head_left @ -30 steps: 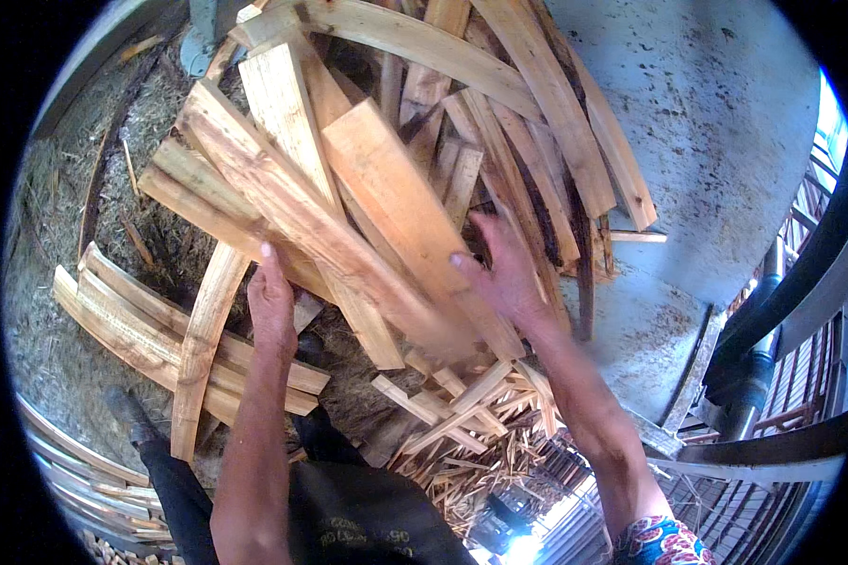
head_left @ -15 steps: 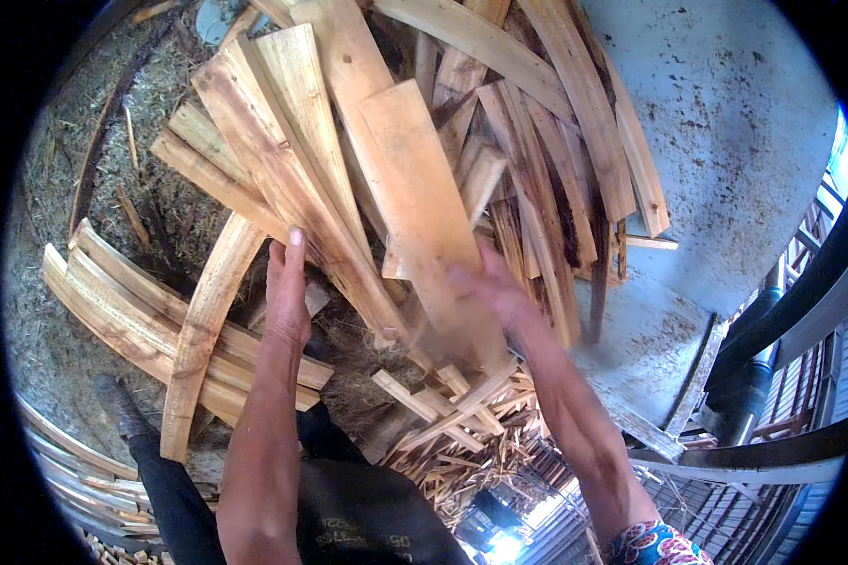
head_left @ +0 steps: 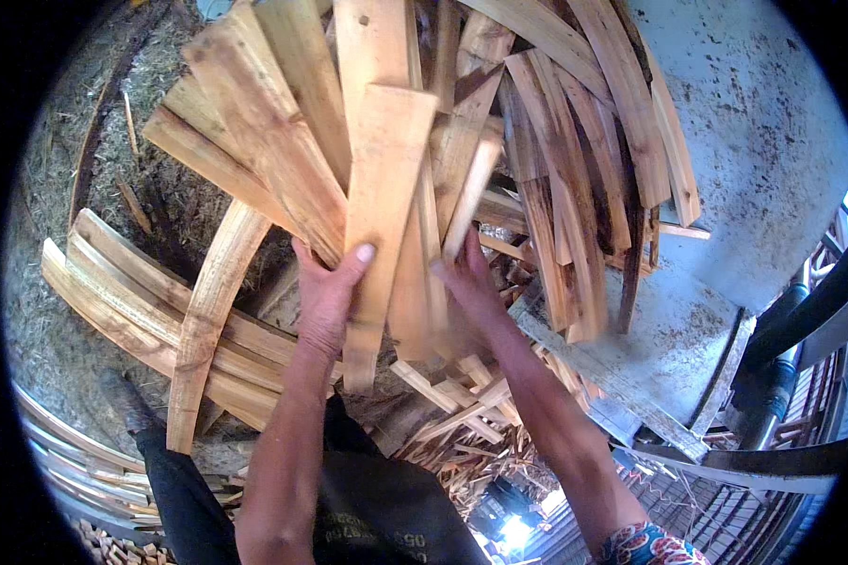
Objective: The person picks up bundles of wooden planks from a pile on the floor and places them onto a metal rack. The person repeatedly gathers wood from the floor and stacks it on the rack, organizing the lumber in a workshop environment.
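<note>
A pale flat wooden board (head_left: 391,160) points away from me across a fan of other boards. My left hand (head_left: 328,297) is closed on its near part, the thumb pressed on the top face and the fingers hidden beneath. More boards (head_left: 269,122) spread out just beyond that hand. To the right, my right hand (head_left: 471,287) is closed at the near end of a narrow wooden slat (head_left: 472,188), beside further boards in the fan; its fingers are partly hidden and slightly blurred.
A worn blue-grey metal surface (head_left: 754,141) lies at the right, with stacked boards (head_left: 575,169) along its edge. Several curved boards (head_left: 141,301) rest crosswise at the left on debris-strewn ground (head_left: 113,179). Scrap wood (head_left: 471,461) is heaped low in the middle.
My left hand has moved right and taken hold of the pale board, which has swung more upright. My right hand has left that board and shifted to the narrow slat.
</note>
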A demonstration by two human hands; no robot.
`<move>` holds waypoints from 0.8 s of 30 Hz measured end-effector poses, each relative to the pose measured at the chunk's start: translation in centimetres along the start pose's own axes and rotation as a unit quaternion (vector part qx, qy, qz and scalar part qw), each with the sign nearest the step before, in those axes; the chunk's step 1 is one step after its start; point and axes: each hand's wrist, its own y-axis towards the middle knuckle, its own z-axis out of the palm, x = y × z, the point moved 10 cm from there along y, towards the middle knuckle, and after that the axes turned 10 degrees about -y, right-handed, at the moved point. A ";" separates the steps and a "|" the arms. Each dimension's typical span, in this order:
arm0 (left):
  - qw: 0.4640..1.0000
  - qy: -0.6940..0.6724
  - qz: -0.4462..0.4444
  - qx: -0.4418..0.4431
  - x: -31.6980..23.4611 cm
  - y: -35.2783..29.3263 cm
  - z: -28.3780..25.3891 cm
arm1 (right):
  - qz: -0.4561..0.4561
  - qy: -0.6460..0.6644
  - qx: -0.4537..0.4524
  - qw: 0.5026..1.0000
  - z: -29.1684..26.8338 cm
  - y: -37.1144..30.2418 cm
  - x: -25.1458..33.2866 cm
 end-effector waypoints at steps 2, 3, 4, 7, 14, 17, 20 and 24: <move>1.000 0.020 0.006 -0.016 0.4 -1.1 -0.7 | 0.088 -0.045 0.021 0.995 1.8 -2.6 0.3; 1.000 0.017 0.000 -0.011 0.7 -2.0 -0.8 | 0.110 -0.058 0.019 0.992 2.0 -4.2 0.0; 0.999 0.007 -0.019 -0.027 1.0 -3.1 -1.3 | 0.129 -0.071 0.023 0.989 2.3 -5.5 -0.3; 0.996 -0.029 -0.056 -0.055 1.5 -6.9 -2.1 | 0.100 -0.063 0.035 0.992 2.8 -7.8 0.3; 0.974 -0.173 -0.114 -0.097 1.7 -16.9 -3.0 | 0.066 -0.134 0.195 0.969 3.7 -14.9 7.3; 0.969 -0.185 -0.130 -0.101 0.2 -22.3 -3.1 | 0.157 -0.176 0.263 0.936 4.5 -19.3 10.5; 0.955 -0.232 -0.155 -0.104 -2.2 -27.0 -3.3 | 0.179 -0.199 0.318 0.909 6.9 -22.8 15.3; 0.961 -0.256 -0.066 -0.080 -8.0 -30.3 -5.3 | 0.130 -0.244 0.385 0.881 11.6 -24.4 19.0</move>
